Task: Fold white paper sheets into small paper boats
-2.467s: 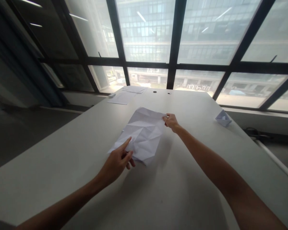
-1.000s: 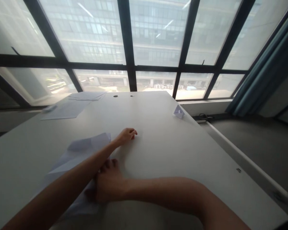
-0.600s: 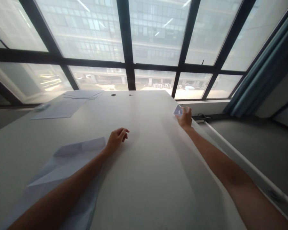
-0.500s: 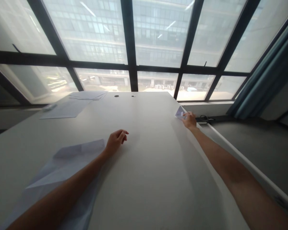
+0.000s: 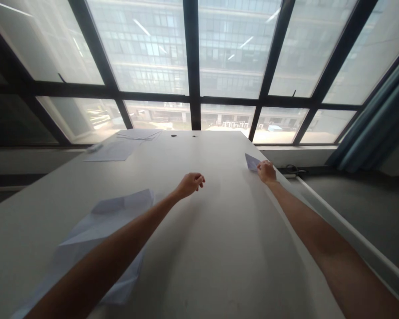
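My right hand (image 5: 266, 171) pinches a small folded piece of white paper (image 5: 252, 162) by its right side, near the far right edge of the table. The paper looks raised at an angle, and its right part is hidden behind my fingers. Over the middle of the table, my left hand (image 5: 190, 184) is loosely curled closed, with nothing visible in it. Beneath my left forearm lies a large creased sheet of white paper (image 5: 111, 221), partly covered by the arm.
Several flat white sheets (image 5: 111, 150) lie at the far left of the white table (image 5: 219, 248). Two small dark spots sit near its far edge. Beyond stand framed windows (image 5: 194, 113), with a blue curtain (image 5: 369, 133) at the right. A white rail (image 5: 346, 221) runs alongside the table.
My left hand has moved right and slightly forward, toward my right hand. The folded paper has turned and shifted a little in my right hand. The whole view has swung slightly left.
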The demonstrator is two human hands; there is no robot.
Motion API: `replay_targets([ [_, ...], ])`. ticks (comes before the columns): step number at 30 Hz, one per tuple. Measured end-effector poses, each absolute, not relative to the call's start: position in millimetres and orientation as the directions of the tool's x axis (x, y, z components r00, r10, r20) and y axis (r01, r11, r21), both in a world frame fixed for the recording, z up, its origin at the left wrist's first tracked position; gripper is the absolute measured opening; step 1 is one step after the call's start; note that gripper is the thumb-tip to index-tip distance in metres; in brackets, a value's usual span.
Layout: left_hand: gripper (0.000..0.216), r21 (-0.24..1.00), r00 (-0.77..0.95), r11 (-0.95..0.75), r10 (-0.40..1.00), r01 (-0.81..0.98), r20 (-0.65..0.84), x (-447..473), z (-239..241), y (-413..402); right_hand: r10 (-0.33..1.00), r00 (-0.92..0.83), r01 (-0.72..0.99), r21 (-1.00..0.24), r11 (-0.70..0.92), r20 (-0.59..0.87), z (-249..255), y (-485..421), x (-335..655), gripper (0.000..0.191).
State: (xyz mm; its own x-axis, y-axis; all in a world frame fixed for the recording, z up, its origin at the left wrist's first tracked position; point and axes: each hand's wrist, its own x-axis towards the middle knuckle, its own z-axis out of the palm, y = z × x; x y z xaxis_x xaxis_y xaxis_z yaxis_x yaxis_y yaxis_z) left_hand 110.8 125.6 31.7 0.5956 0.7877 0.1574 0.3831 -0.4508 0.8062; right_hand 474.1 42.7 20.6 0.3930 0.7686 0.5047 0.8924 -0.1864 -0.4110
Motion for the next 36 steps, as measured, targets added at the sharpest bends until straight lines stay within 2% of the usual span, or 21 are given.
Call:
replay_targets([
  [3,0.028,0.863,0.574,-0.437,0.786,0.253,0.23,120.6,19.2,106.8,0.765,0.322,0.923,-0.364,-0.124,0.558,22.9,32.5,435.7,0.014],
  [5,0.037,0.935,0.552,-0.331,0.806,0.124,0.213,121.9,11.1,94.7,0.759,0.244,0.938,-0.346,-0.027,0.603,21.6,16.2,392.3,0.013],
  [7,0.049,0.98,0.542,-0.2,0.825,0.02,0.158,120.8,5.8,84.8,0.777,0.172,0.92,-0.381,0.093,0.606,19.5,-6.2,343.2,0.012],
  [9,0.054,0.988,0.518,-0.15,0.844,-0.026,0.142,118.4,2.9,78.7,0.806,0.109,0.878,-0.436,0.196,0.582,18.1,-29.6,298.7,0.013],
  [12,0.051,0.968,0.457,-0.251,0.859,-0.017,0.231,113.8,0.0,77.0,0.866,0.064,0.81,-0.533,0.245,0.496,19.0,-51.5,258.1,0.008],
  [15,0.044,0.932,0.476,-0.362,0.821,0.007,0.316,110.6,-2.5,79.6,0.892,0.136,0.715,-0.666,0.213,0.432,24.3,-46.1,253.3,0.017],
  [17,0.036,0.905,0.522,-0.423,0.78,0.034,0.345,110.4,-3.1,80.7,0.898,0.222,0.593,-0.784,0.184,0.379,29.6,-31.6,262.8,0.026],
  [19,0.029,0.874,0.549,-0.48,0.753,0.078,0.364,111.4,-2.5,80.3,0.94,0.239,0.415,-0.901,0.127,0.242,34.2,-16.5,274.9,0.035],
  [21,0.03,0.847,0.557,-0.517,0.743,0.126,0.371,112.8,-1.3,78.5,0.949,0.248,0.31,-0.944,0.115,0.197,35.9,-6.6,284.9,0.038],
  [24,0.033,0.825,0.548,-0.539,0.748,0.172,0.375,114.6,-0.2,74.6,0.913,0.275,0.316,-0.925,0.21,0.301,32.8,-3.2,291.5,0.03],
  [27,0.033,0.795,0.538,-0.577,0.738,0.187,0.409,116.2,-0.6,70.1,0.915,0.157,0.398,-0.872,0.286,0.372,27.3,-6.1,289.7,0.026],
  [29,0.029,0.757,0.559,-0.625,0.703,0.191,0.439,117.4,-1.4,66.3,0.925,0.087,0.468,-0.835,0.29,0.37,24.7,-7.8,286.8,0.026],
  [32,0.031,0.707,0.624,-0.687,0.63,0.168,0.463,118.7,-2.5,59.7,0.91,0.127,0.574,-0.778,0.257,0.394,22.9,-8.8,284.3,0.027],
  [36,0.039,0.697,0.671,-0.697,0.597,0.165,0.439,120.1,-2.5,53.0,0.897,0.137,0.593,-0.76,0.265,0.419,21.9,-9.4,284.2,0.022],
])
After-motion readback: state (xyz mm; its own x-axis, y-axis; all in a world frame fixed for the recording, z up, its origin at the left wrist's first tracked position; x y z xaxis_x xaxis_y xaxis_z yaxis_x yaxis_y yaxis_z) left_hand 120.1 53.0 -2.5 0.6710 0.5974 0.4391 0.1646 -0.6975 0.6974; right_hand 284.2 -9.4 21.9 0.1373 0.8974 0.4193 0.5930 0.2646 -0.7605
